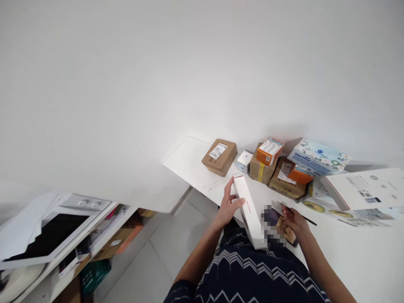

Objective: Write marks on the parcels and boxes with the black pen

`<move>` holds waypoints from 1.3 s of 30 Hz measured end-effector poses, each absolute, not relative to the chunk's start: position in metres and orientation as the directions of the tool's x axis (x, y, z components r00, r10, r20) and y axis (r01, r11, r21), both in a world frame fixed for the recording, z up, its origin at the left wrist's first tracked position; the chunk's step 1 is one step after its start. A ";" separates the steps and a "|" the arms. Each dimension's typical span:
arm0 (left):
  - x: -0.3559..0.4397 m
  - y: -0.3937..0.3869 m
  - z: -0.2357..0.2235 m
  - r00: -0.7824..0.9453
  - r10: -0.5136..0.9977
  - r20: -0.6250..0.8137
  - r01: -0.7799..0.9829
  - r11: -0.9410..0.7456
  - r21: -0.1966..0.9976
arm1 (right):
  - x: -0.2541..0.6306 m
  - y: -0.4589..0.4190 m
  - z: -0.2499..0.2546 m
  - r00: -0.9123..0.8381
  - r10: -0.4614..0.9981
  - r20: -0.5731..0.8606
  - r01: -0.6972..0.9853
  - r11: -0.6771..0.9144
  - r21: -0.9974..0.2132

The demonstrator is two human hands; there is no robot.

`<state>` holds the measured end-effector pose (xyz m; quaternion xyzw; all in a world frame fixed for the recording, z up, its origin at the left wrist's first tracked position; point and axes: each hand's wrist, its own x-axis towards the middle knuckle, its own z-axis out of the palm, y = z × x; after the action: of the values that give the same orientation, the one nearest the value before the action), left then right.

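On the desk (356, 261) before you, a carton (219, 157) lies leftmost, then a small box (245, 162), then stacked boxes (269, 151). A slim box (249, 210) in your left hand (227, 209) is left of the pen-like tool (309, 220) in your right hand (296, 221).

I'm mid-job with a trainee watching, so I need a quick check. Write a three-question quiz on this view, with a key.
1. Multiple choice: what does the left hand hold?
A) a mug
B) a long white box
C) scissors

2. True or false: the right hand has a slim dark tool in its grip.

3. Fill in the blank: on top of the leftmost brown box on the table is a white ____.

Key:
1. B
2. True
3. label
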<state>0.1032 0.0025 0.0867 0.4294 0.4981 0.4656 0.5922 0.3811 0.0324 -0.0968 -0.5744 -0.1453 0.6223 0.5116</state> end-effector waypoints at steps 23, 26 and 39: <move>0.099 0.007 0.080 0.099 0.965 -0.242 -0.190 0.257 0.948 | 0.367 -0.029 -0.120 -0.161 0.957 -0.242 0.950 0.083 -0.301; 0.099 0.007 0.080 0.117 0.964 -0.239 -0.215 0.260 0.941 | 0.366 -0.025 -0.117 -0.156 0.958 -0.241 0.946 0.076 -0.314; 0.103 0.008 0.082 0.123 0.943 -0.310 -0.284 0.333 0.899 | 0.344 0.004 0.029 -0.221 0.761 -0.610 -0.596 -0.600 -0.533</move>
<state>0.1030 0.0082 0.0823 0.3469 0.4747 0.4616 0.6643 0.3437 0.0037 0.0294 -0.4453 -0.0923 0.7758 0.4374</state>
